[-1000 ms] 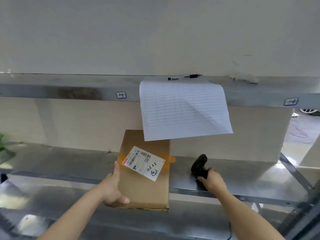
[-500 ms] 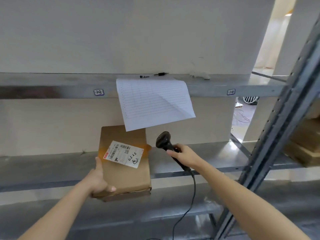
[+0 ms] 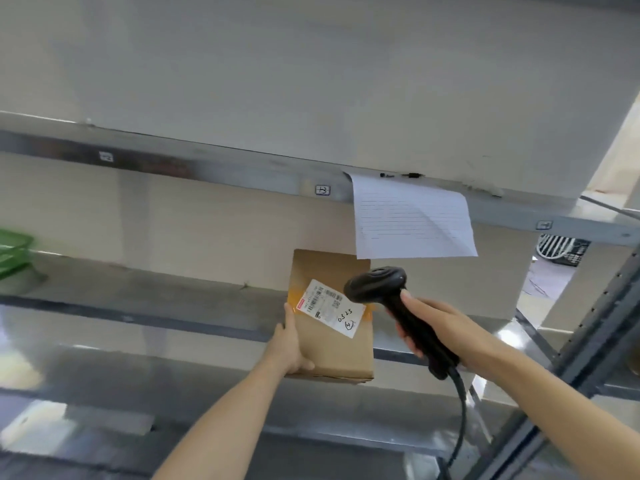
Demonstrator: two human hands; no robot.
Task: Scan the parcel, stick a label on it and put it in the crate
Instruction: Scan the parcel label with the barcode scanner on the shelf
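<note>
A brown cardboard parcel (image 3: 329, 348) stands tilted up in front of the metal shelf, with a white shipping label (image 3: 329, 307) bearing barcodes and handwriting on its face. My left hand (image 3: 289, 344) grips the parcel's lower left edge. My right hand (image 3: 440, 332) holds a black corded barcode scanner (image 3: 391, 299) by its handle. The scanner's head sits just right of the label, overlapping its upper right corner. No crate interior is visible.
A lined paper sheet (image 3: 412, 220) hangs from the upper shelf edge (image 3: 207, 171), just above the parcel. A green crate (image 3: 14, 251) shows at the far left on the shelf. A dark rack upright (image 3: 588, 344) slants at the right.
My right hand picked the scanner up from the shelf and brought it leftward to the parcel's label. The view has swung, so parcel and paper now sit further right.
</note>
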